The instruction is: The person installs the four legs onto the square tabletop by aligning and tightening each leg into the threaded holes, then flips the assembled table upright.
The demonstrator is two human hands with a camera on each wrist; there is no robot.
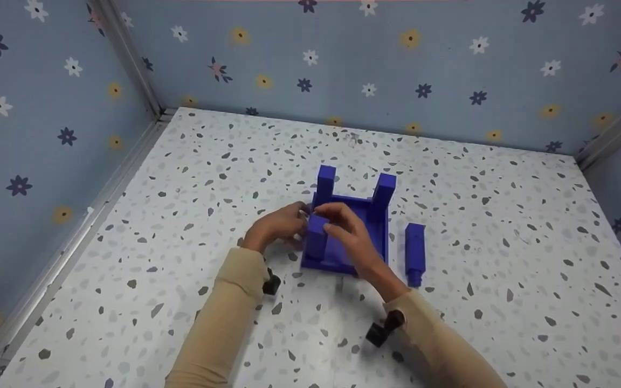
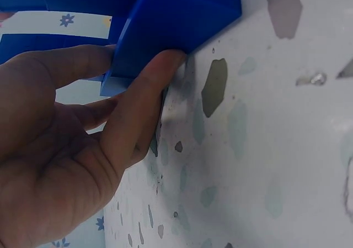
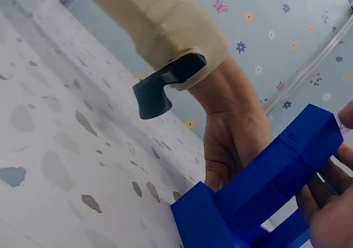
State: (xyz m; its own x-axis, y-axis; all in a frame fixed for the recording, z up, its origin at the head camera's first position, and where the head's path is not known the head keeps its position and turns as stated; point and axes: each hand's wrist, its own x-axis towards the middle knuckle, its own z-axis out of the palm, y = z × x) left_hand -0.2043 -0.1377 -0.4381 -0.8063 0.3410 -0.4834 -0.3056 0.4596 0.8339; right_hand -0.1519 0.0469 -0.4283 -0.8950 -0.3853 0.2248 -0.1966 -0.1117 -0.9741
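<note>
A blue square base (image 1: 321, 265) with a raised rim lies on the speckled surface, three blue legs standing up from it. My left hand (image 1: 283, 222) holds the base's left side; in the left wrist view its fingers (image 2: 144, 96) press against the blue side wall low by the surface. With thumb and fingers, my right hand (image 1: 358, 240) grips the top of the near-left leg (image 1: 317, 245). The far-left leg (image 1: 325, 182) and far-right leg (image 1: 384, 193) stand untouched. A loose blue leg (image 1: 415, 250) with a narrower stepped end lies to the right of the base.
The white speckled tabletop (image 1: 483, 242) stretches around the base. Flower-patterned blue panels (image 1: 343, 59) rise at the back and sides, with a metal rail (image 1: 73, 237) along the left edge. Each sleeve carries a black wrist mount (image 1: 271, 282).
</note>
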